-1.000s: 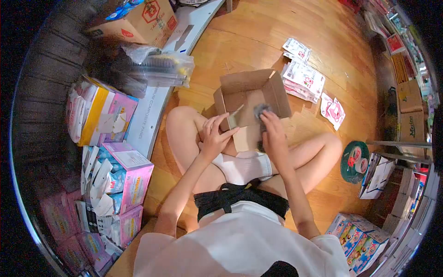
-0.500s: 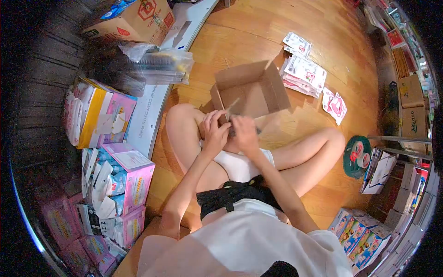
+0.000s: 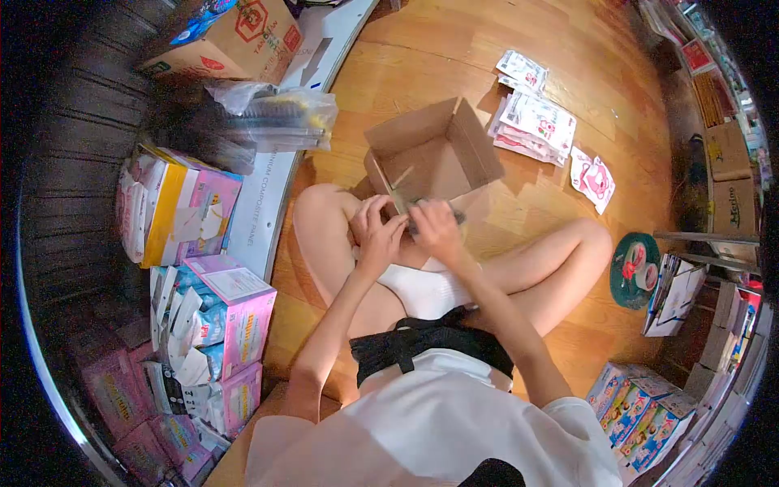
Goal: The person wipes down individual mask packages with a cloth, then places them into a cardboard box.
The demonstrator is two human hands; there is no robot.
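Note:
An open cardboard box [image 3: 477, 140] rests on the floor in front of my crossed legs, its opening facing up. My left hand [image 3: 378, 235] is at the near left corner of the box, fingers bent and pressed together; what they pinch is hidden. Beside it, my right hand [image 3: 436, 230] is closed around a small dark object [image 3: 460, 217], of which only an end shows past the fingers; I cannot tell its kind. A thin pale strip [image 3: 403, 176] sticks up at the box's near left side, just beyond my fingertips.
White-and-pink packets [image 3: 535, 122] lie stacked beyond the box, with a single pink packet [image 3: 592, 180] nearer. To the right is a green round tray [image 3: 629, 284] with tape rolls. Pink cartons [image 3: 247, 333] and a plastic-wrapped bundle [image 3: 296, 118] line the left.
The box appears slightly further left and up in the view, and the camera has shifted a little. Both hands stay close together at its near corner, the right still on the dark object.

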